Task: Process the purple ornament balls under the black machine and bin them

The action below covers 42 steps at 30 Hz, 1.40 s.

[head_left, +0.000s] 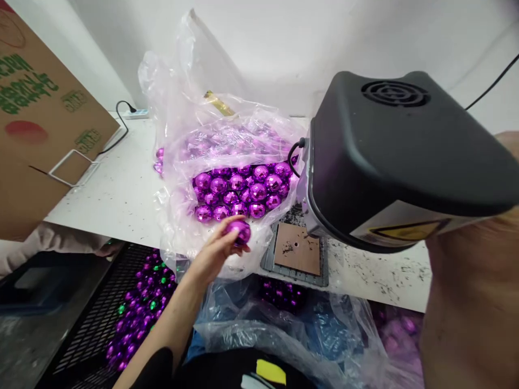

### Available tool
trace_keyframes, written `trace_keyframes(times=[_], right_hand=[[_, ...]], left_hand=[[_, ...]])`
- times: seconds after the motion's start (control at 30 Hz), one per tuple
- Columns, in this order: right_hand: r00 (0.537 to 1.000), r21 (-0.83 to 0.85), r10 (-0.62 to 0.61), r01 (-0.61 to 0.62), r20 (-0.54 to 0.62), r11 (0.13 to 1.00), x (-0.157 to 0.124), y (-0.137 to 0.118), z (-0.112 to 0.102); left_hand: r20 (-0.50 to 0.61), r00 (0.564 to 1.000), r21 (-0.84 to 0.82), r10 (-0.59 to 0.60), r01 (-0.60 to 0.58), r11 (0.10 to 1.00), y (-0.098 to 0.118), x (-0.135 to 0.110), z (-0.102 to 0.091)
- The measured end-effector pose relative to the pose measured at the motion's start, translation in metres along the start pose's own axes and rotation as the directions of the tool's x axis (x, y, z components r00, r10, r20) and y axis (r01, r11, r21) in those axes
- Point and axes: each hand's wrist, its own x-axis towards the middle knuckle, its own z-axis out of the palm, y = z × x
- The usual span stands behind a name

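Note:
My left hand (221,246) is closed around a shiny purple bauble (242,232), held just in front of an opened clear plastic bag (178,183). Inside the bag lie several faceted purple baubles (237,183) of the same kind. To the right of my left hand, a flat brown square plate (298,248) with a small dark hole rests on a dark grey base (267,259). Above it hangs a black machine head (405,146) with a vent and a warning label. My right forearm (466,302) rises close at the right edge; the machine hides the fingers of my right hand (508,141).
A cardboard box (52,119) stands at the left of the white table (121,183). Below is a black crate (93,302) with purple and green baubles. Another person's sleeve (60,243) shows there. Dark flakes (381,270) litter the table; clear plastic (275,335) covers my lap.

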Motion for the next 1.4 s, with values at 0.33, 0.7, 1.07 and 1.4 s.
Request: trace_keyframes(times=[0.33,0.7,1.07,1.4], right_hand=[[0.999,0.154,-0.04,0.037,0.019,0.987,-0.001,-0.004,0.001],[1.0,0.181,-0.013,0.01,0.013,0.983,0.0,-0.006,0.003],[1.0,0.166,-0.005,0.004,0.002,0.986,-0.001,-0.009,0.003],[0.999,0.068,-0.046,0.047,-0.013,0.997,-0.01,-0.011,0.0]], left_hand=[[0.149,0.988,-0.052,-0.035,0.043,0.998,-0.035,0.019,0.058],[0.165,0.924,0.553,0.344,-0.375,0.744,-0.053,0.036,0.089],[0.225,0.86,0.725,0.458,-0.462,0.511,-0.07,0.05,0.114],[0.257,0.885,0.683,0.388,-0.45,0.575,-0.07,0.049,0.116]])
